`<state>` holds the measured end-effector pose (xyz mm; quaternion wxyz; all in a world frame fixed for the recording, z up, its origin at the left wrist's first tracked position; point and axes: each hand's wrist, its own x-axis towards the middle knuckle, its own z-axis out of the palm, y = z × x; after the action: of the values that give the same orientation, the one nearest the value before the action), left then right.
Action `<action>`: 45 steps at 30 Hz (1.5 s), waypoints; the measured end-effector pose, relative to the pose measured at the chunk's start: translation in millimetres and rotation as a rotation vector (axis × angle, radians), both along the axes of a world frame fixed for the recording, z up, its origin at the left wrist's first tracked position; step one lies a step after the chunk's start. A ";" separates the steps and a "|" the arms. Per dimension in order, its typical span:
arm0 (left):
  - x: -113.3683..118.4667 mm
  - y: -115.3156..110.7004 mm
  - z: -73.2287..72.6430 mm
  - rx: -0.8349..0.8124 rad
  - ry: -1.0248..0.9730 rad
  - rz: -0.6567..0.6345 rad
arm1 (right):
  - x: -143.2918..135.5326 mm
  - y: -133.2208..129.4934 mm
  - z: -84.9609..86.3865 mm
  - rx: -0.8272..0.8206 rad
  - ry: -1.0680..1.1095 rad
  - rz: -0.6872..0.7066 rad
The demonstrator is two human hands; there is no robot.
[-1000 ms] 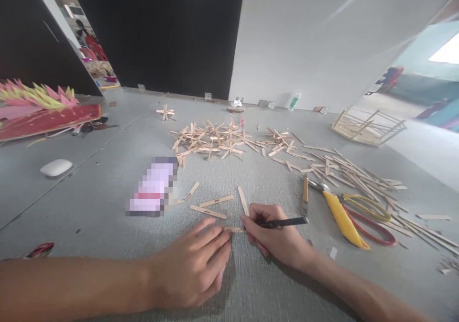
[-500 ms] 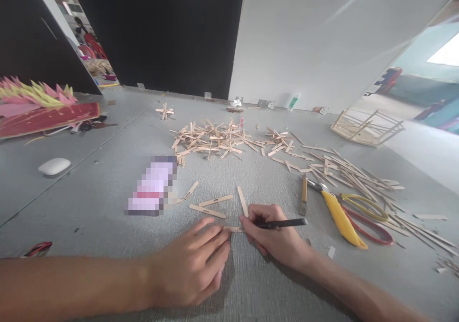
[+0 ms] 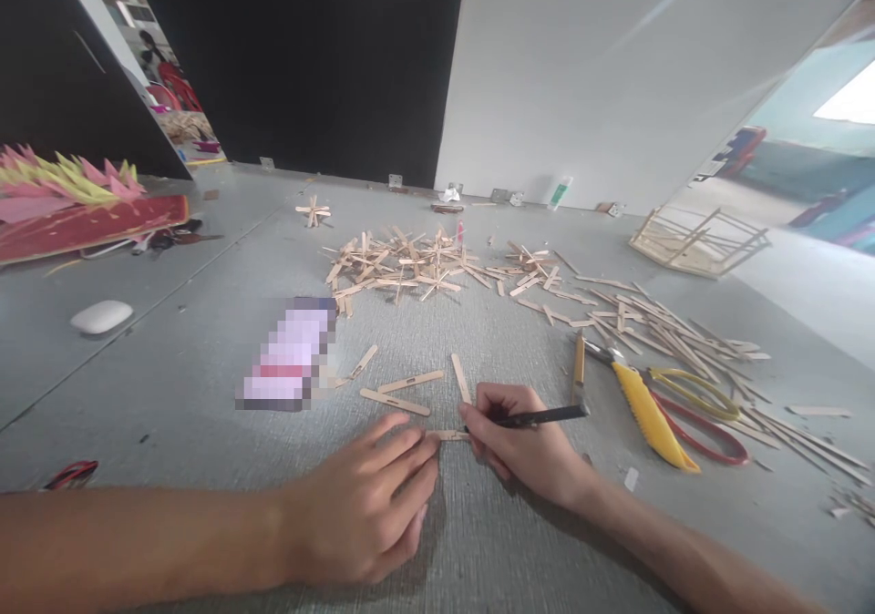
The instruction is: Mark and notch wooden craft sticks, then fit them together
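A short wooden stick (image 3: 451,435) lies flat on the grey table (image 3: 225,455) between both hands. The fingertips of my left hand (image 3: 373,505) press on its left end. My right hand (image 3: 523,436) grips a black pen (image 3: 547,415), whose tip is at the stick's right part, partly hidden by the fingers. Just above my right hand, another stick (image 3: 459,377) lies slanted. Two sticks with dark marks, an upper one (image 3: 411,382) and a lower one (image 3: 395,403), rest above my left hand. A further stick (image 3: 364,362) lies up and to the left of them.
Heaped wooden sticks (image 3: 403,263) spread across the middle. At right are a yellow-handled tool (image 3: 653,414), scissors (image 3: 704,445), a cutter (image 3: 580,363) and a stick frame (image 3: 697,242). A blurred phone-like object (image 3: 291,354) and a white mouse-shaped object (image 3: 102,316) lie left.
The pen in my right hand has tilted slightly, its rear end a little higher, and my right fingers have shifted slightly. My left hand stays on the stick.
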<state>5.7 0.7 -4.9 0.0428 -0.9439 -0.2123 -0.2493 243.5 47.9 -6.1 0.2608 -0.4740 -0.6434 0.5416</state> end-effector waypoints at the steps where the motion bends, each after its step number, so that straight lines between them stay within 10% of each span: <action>1: 0.1 0.1 -0.2 -0.004 -0.002 0.000 | -0.1 0.0 -0.3 -0.002 -0.001 -0.003; 45: -1.2 -0.1 0.1 -0.010 0.041 0.006 | -5.7 -0.9 11.8 0.054 -0.056 -0.007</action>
<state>4.6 0.6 -4.8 0.0429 -0.9484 -0.2155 -0.2286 237.8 47.0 5.7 0.2572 -0.4839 -0.6633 0.5095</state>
